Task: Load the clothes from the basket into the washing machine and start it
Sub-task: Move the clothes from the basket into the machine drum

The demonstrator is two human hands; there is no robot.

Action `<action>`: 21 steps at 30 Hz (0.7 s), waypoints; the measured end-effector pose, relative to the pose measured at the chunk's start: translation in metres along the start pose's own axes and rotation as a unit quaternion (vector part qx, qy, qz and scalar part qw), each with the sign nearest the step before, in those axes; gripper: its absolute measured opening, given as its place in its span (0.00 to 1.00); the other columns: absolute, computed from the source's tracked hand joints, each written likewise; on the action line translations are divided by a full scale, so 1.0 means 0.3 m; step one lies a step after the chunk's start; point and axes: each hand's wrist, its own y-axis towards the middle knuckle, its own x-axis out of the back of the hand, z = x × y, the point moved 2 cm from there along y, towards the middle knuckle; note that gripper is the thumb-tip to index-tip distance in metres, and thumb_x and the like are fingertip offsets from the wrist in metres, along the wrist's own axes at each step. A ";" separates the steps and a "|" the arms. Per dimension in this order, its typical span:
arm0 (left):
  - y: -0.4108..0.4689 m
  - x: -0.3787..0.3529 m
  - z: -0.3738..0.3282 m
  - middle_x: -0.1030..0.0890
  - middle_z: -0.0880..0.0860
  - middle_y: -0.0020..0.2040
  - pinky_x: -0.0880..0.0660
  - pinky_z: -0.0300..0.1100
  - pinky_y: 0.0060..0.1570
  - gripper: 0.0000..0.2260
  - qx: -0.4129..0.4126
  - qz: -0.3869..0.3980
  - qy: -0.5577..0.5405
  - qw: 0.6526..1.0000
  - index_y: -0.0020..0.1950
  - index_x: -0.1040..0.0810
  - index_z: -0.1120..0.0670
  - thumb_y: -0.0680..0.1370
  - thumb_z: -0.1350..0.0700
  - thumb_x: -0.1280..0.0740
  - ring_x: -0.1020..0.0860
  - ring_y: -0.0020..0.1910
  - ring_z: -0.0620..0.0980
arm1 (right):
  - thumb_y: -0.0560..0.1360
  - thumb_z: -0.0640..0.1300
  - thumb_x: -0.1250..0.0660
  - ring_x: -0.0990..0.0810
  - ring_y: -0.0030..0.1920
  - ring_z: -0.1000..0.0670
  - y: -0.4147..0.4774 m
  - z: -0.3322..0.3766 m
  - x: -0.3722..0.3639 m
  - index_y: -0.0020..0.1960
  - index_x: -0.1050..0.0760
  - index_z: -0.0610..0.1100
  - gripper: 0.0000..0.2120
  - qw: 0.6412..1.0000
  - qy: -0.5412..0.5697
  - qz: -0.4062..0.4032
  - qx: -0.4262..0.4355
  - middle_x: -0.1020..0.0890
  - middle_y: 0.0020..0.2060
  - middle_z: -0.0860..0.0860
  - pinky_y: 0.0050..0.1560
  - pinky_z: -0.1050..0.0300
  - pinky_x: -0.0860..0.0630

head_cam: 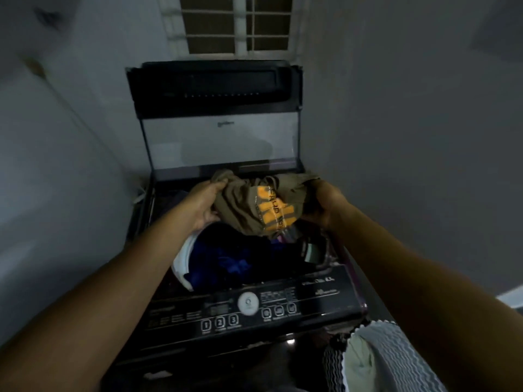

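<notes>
A black top-loading washing machine (319,295) stands before me with its lid (218,108) raised against the wall. Dark blue clothes (226,258) lie in its drum. Over the drum's far side I hold a bunched olive-brown T-shirt (249,207) with orange print. My left hand (203,205) grips its left end and my right hand (325,205) grips its right end. The control panel has a round white knob (248,303) and several buttons. At the lower right, a pale green garment (358,363) lies in a grey wavy-patterned basket (393,352).
Grey walls close in on both sides of the machine. A barred window (237,24) sits above the lid. The light is dim. A strip of floor (512,298) shows at the right edge.
</notes>
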 end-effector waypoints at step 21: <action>0.411 0.121 0.479 0.52 0.51 0.83 0.41 0.53 0.77 0.51 0.017 0.269 0.509 0.817 0.82 0.55 0.43 0.71 0.43 0.23 0.47 0.80 0.56 | 0.78 0.52 0.32 0.32 0.74 0.39 0.342 -0.426 -0.121 0.78 0.35 0.52 0.29 0.748 -0.634 0.107 0.167 0.32 0.75 0.43 0.71 0.43 0.31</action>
